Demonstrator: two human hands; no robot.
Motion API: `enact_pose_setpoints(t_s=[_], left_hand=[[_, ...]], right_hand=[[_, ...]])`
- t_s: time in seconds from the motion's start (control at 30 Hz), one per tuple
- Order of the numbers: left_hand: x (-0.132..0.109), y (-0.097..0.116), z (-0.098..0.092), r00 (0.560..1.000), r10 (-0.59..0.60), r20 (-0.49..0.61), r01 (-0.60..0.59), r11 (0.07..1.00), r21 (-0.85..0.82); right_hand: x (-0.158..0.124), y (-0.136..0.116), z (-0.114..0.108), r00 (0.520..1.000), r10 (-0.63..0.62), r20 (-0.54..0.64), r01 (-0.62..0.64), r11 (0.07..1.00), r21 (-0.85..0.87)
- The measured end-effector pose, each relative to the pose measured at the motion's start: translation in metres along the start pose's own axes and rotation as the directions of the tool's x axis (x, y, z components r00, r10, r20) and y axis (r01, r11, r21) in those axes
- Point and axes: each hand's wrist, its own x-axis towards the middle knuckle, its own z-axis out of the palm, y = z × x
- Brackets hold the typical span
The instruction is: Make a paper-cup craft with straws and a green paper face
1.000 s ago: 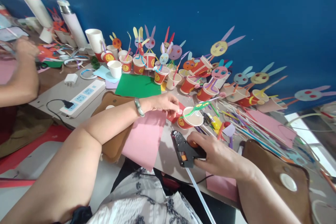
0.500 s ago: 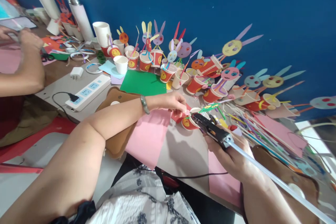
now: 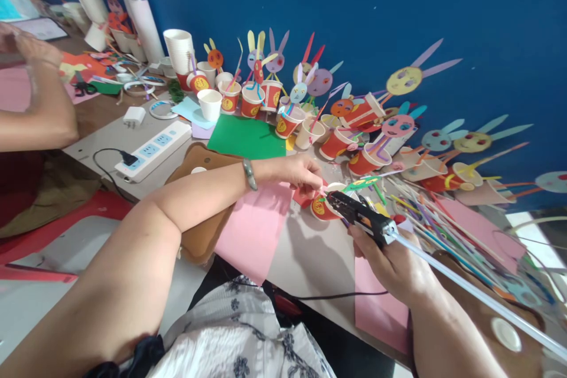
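Note:
My left hand [image 3: 301,175] is pinched on a small pink piece [image 3: 323,191], near the tip of the glue gun. In my right hand [image 3: 394,263] is a black glue gun [image 3: 361,212], with a long clear glue stick [image 3: 469,289] running out of its back. Beside the gun's tip stands a red and white paper cup [image 3: 322,208], partly hidden by the gun. A green paper face [image 3: 363,183] lies just behind the cup. Pink paper [image 3: 254,230] is under my left forearm.
Paper cups with rabbit figures [image 3: 290,121] line the blue wall. A white power strip [image 3: 155,150] and green sheet [image 3: 245,137] lie at left. Colored sticks [image 3: 447,230] are at right. Another person's arm [image 3: 44,94] is at far left.
The small pink piece in my left hand is now closer to the glue gun's tip. The whole view has shifted slightly. At far left, the other person's hands have moved.

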Motion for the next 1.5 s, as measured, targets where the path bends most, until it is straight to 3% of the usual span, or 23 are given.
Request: enact_pose_setpoints(t_s=[1.5], left_hand=[[0.0004,-0.0041,-0.0002,0.999,0.048,0.021,-0.046,0.996,-0.081]], right_hand=[[0.0018,0.0043,-0.0017,1.000,-0.028,-0.004,0.028,0.999,0.017]])
